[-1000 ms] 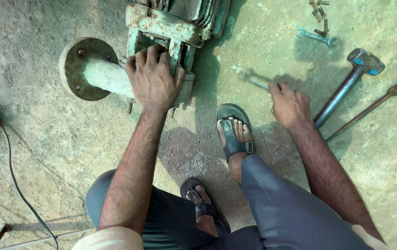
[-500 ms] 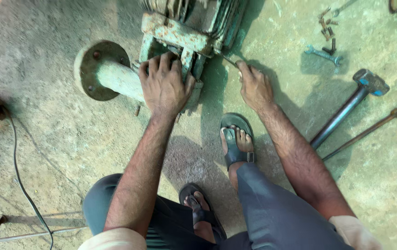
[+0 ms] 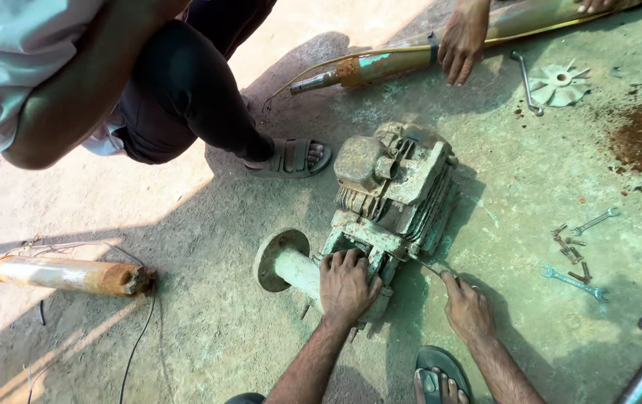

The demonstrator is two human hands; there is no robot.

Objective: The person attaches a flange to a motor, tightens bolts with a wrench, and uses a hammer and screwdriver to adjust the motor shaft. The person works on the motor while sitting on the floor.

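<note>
Fingers (image 3: pixel 351 258) of left hand (image 3: pixel 347 288) rest on pump motor (image 3: pixel 395 191).

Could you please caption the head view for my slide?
Left hand braces a worn green motor while the right hand applies a thin tool.

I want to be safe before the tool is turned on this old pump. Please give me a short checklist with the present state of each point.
1. Left hand flat on the pump motor, steadying it: ok.
2. Right hand holds the thin tool at the motor's base: ok.
3. Tool tip seated on a fastener: cannot tell.
4. Spare spanners lie apart from the hands: ok.
5. The other person's hand is away, on the long pipe: ok.
</note>
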